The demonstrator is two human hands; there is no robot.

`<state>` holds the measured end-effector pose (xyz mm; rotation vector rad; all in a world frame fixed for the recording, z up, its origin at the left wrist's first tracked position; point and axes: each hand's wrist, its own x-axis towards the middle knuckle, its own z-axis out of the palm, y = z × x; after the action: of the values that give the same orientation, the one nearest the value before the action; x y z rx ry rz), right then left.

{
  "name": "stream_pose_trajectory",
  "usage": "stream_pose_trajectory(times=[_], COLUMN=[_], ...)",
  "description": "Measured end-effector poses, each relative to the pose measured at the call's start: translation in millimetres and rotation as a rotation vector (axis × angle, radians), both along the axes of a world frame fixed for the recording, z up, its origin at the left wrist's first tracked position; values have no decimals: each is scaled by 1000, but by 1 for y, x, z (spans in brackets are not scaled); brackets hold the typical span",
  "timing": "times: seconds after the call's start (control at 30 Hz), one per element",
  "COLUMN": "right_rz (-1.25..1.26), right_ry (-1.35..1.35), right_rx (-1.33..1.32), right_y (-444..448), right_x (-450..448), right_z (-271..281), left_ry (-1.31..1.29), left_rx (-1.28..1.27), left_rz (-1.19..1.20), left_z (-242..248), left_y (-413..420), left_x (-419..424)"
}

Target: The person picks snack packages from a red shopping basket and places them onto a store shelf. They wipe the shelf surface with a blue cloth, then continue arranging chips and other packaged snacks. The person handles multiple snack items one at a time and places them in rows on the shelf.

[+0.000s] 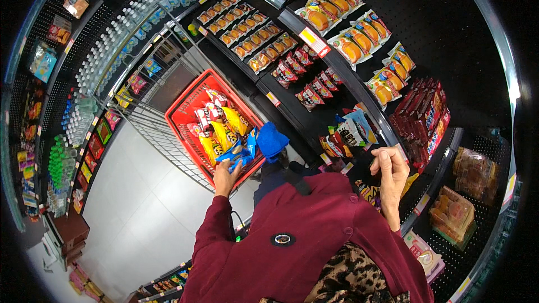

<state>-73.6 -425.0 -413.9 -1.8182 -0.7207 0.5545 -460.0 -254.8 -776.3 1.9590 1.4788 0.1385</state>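
My left hand [226,176] reaches over the near rim of a red plastic shopping basket [177,108]. Its spread fingers touch the blue snack packets [233,154] at the basket's near end; whether they grip one cannot be told. Yellow snack packets [222,134] and red-and-white packets [209,113] lie behind them. The basket sits at the near end of a wire shopping cart [145,130]. Off to the right, my right hand [392,172] is raised beside the shelf edge, fingers loosely curled with a gap to the thumb. Nothing shows in it.
Black shelving on the right bears packaged breads [351,48], a stack of dark red packets [421,118] and mixed snack bags [347,132]. Bottled water [143,12] lines the left shelves. A blue fabric piece [272,139] touches the basket's right side. Pale floor tiles [139,202] lie left.
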Motion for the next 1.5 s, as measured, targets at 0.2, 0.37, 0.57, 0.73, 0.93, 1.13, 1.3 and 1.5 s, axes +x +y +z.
stream_pose_trajectory(times=[0.2, 0.37, 0.57, 0.73, 0.93, 1.13, 1.3, 1.5], right_rz=[14, 35, 73, 162, 524, 854, 858, 554], right_ry=[11, 37, 62, 139, -16, -207, 64, 244], right_rx=[-21, -27, -37, -29, -34, 27, -36, 107], right_y=[9, 12, 17, 32, 77, 117, 111, 73], right_x=[-6, -13, -15, -15, -10, -11, -8, 12], right_z=[-4, -5, -14, -26, -35, -27, -4, -6], left_ry=[81, 99, -92, -466, -659, -864, -955, -1140], left_rx=[128, 142, 74, -125, -194, -286, -337, -438], left_rz=[-109, -93, -27, 47, 4, -146, -193, -287], left_z=[-2, -13, 49, 170, 281, 361, 396, 414], left_y=[-16, -8, 21, 68, 109, 121, 121, 100], left_x=[-19, -29, -32, -12, 16, 80, 134, 185])
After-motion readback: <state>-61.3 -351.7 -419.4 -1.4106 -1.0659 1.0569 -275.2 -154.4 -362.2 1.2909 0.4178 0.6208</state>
